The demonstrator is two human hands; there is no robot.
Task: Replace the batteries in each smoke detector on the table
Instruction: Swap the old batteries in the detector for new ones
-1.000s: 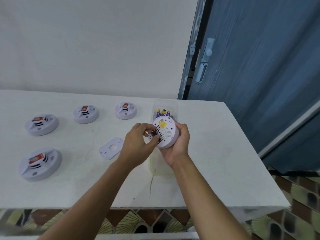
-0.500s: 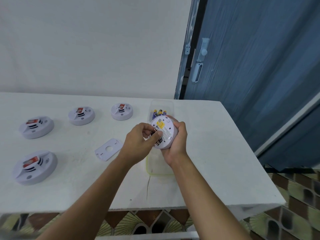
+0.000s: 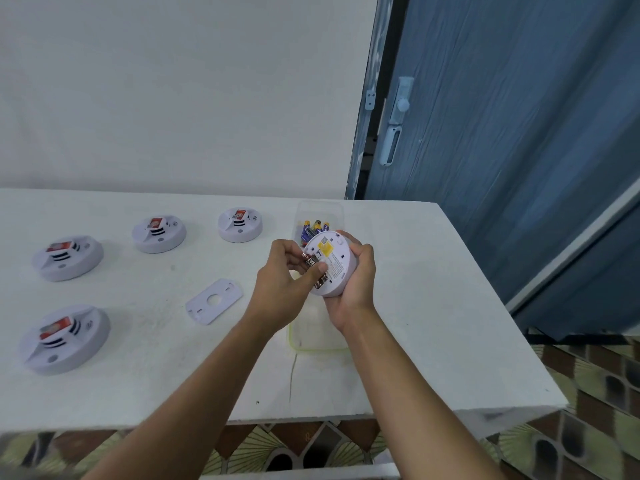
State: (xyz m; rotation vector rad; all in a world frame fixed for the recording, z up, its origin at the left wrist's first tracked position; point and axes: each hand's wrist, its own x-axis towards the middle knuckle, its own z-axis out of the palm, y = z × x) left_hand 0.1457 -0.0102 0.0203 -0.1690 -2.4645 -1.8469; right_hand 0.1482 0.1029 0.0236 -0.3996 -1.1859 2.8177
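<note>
While my right hand (image 3: 358,284) wraps the smoke detector (image 3: 337,261) by its rim, back up, above the clear tub (image 3: 317,346) toward the right edge of the surface (image 3: 433,306), the fingers of my left hand (image 3: 280,289) pinch a battery (image 3: 312,264) in its bay. I judge the shell light and stiff, the battery slick. It reads "EVE"; print on the yellow label (image 3: 325,249) is illegible.

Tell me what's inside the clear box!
Batteries lie at the box's far end, purple and yellow. The left hand, right hand and the detector between them cover its middle, so anything there is hidden.
</note>
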